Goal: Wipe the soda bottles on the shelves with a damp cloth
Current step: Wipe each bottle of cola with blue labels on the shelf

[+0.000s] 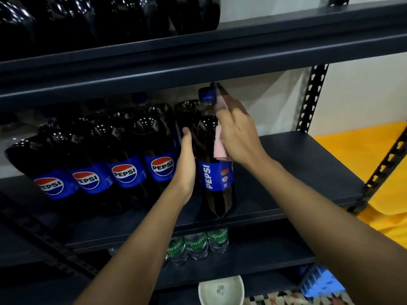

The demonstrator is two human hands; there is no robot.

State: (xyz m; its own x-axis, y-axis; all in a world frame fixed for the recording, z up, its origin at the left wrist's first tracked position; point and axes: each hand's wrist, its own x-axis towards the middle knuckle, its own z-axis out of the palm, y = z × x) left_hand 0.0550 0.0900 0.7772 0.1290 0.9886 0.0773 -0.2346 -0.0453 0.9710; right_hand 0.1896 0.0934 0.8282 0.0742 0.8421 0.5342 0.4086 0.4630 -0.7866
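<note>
Shelf [297, 155] dark metal | left hand [186, 164] steadies Pepsi bottle [214, 172] | right hand [237, 135] grips pink cloth [220, 148]

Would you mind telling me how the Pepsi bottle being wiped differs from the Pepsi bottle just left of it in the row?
The wiped Pepsi bottle shows its vertical wordmark; the neighbouring Pepsi bottle shows the round logo. The wiped one stands apart at the row's right end, steadied by the left hand while the right hand presses a pink cloth on it; the neighbour is untouched. Both are dark cola with blue labels.
</note>
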